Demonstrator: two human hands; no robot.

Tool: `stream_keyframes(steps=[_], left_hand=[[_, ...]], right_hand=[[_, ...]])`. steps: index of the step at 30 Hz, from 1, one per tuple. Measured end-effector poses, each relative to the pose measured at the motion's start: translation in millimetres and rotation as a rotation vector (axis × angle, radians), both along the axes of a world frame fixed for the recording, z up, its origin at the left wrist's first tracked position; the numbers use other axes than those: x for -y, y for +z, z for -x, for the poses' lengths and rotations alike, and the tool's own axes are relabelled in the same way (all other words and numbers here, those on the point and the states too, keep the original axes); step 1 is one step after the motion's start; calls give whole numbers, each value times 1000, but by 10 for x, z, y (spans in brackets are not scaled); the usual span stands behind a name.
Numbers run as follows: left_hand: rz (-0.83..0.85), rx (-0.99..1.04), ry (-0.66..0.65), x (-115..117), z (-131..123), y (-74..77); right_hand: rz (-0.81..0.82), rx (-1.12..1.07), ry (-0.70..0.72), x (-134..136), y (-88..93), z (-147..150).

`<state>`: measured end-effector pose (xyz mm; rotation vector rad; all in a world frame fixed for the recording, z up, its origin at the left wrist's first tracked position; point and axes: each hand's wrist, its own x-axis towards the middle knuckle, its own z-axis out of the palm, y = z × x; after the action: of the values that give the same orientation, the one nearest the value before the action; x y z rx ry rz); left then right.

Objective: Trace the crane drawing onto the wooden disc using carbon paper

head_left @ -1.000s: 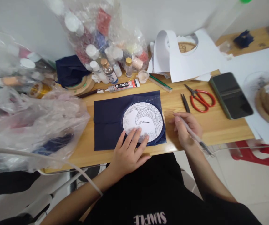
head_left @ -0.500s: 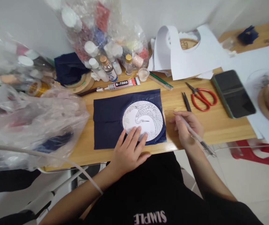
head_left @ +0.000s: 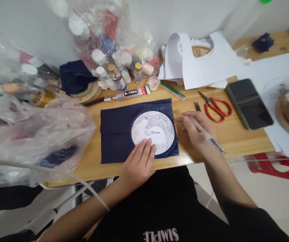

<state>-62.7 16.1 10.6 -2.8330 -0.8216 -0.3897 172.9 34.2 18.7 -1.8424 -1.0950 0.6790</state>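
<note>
A round white paper with a line drawing of a crane (head_left: pixel 154 129) lies on a dark blue cloth (head_left: pixel 116 131) spread over the wooden table (head_left: pixel 235 132). My left hand (head_left: pixel 139 163) rests flat on the lower edge of the paper circle, fingers stretched out. To the right of the circle, my right hand (head_left: pixel 197 132) grips a clear pen (head_left: pixel 206 136), with the pen's tip end near the cloth's right edge.
Red-handled scissors (head_left: pixel 216 107), dark tweezers (head_left: pixel 197 106) and a phone (head_left: pixel 249 102) lie at the right. A B-7000 glue tube (head_left: pixel 131 93), small bottles (head_left: pixel 115 77), bags of beads (head_left: pixel 114 37) and cut white paper (head_left: pixel 205 60) crowd the back. A plastic bag (head_left: pixel 36 134) fills the left.
My right hand with the pen has moved up and left, closer to the paper circle. My left hand's fingers have drawn together on the circle's lower edge.
</note>
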Motion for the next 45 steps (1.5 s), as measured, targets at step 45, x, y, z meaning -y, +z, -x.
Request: stream_keyframes(steps=[45], left_hand=[[62,10,-16,-53,-17,31]], right_hand=[[-292,462,247,22,-31,198]])
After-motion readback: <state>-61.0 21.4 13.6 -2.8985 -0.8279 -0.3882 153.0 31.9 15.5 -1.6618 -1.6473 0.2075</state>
